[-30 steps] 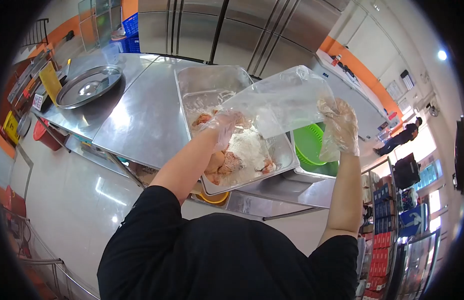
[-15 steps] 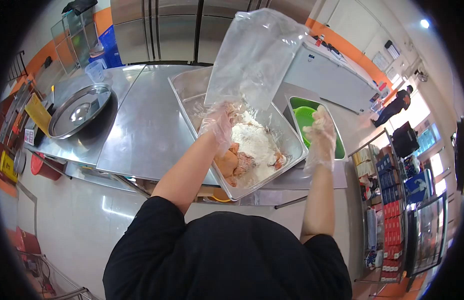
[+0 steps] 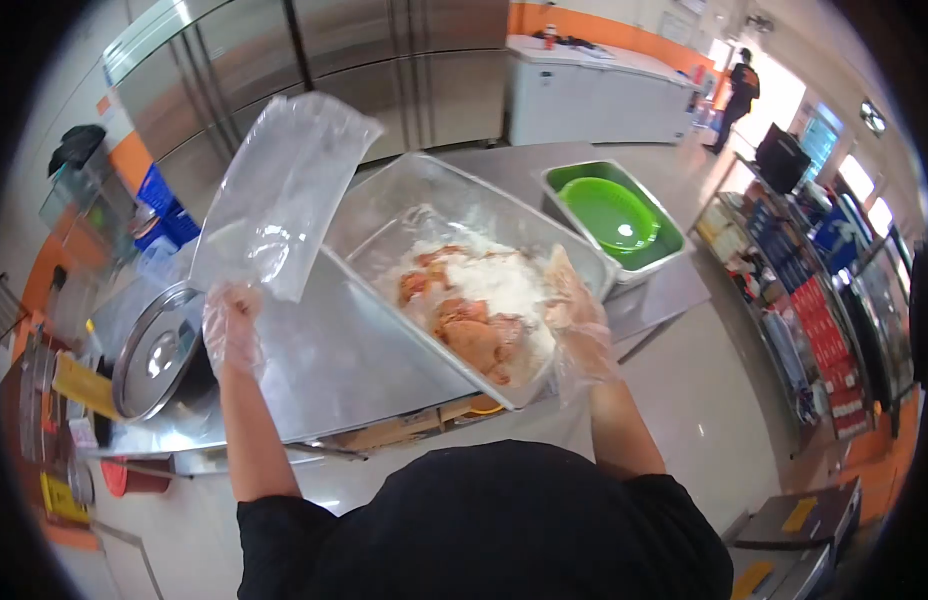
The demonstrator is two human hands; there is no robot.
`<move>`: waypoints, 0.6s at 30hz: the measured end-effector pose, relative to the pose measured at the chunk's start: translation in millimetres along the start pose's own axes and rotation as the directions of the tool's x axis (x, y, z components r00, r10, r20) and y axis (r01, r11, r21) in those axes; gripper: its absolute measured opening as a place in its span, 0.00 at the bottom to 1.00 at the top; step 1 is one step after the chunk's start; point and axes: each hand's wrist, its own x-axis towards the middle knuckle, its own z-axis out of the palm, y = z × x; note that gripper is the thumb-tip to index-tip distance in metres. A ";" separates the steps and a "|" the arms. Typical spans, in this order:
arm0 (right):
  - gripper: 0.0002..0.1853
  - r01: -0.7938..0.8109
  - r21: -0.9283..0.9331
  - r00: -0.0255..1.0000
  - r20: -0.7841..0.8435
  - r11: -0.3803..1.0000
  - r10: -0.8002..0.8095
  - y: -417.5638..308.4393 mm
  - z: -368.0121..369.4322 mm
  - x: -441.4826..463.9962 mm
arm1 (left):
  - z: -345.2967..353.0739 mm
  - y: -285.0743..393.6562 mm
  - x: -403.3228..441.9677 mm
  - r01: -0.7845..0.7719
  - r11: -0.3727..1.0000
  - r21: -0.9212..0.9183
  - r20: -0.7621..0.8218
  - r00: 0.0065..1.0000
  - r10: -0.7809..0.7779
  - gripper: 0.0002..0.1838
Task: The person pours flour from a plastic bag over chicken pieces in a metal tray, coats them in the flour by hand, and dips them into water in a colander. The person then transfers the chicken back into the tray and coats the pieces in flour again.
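My left hand (image 3: 234,325), in a clear plastic glove, is closed on the lower end of a clear plastic bag (image 3: 289,190), which stands up above the steel table left of a deep metal tray (image 3: 464,185). Inside the tray, raw meat pieces (image 3: 479,335) lie partly covered by a heap of white flour-like powder (image 3: 499,280). At the tray's right side, my right hand (image 3: 581,325), also gloved, is over the rim beside the powder. Its fingers are stretched out, and nothing shows in them.
A smaller metal pan (image 3: 639,262) with a green basket (image 3: 609,215) stands right of the tray. On the left of the steel table (image 3: 324,370) is a round metal lid (image 3: 162,350). Stocked shelves (image 3: 784,300) stand at right. A person (image 3: 741,95) is near the far doorway.
My left hand has carried the bag from over the tray to the left. My right hand has come from beside the green basket to the tray's edge. The view has turned.
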 end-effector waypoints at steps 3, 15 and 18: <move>0.25 0.297 -0.718 0.949 0.147 0.629 -0.280 18.3 8.2 -14.4 | -100.2 12.8 -0.4 0.017 0.930 0.366 -0.086 0.996 0.016 0.13; 0.15 0.096 -0.604 0.979 -0.088 0.791 -0.186 3.0 35.8 -36.6 | -275.3 -99.7 -13.6 0.085 -0.097 0.992 -0.072 0.989 0.131 0.09; 0.11 0.164 -0.796 0.949 -0.035 0.583 -0.314 6.7 48.9 -39.6 | -265.4 -85.8 -28.8 0.012 0.068 0.998 -0.036 0.931 0.364 0.13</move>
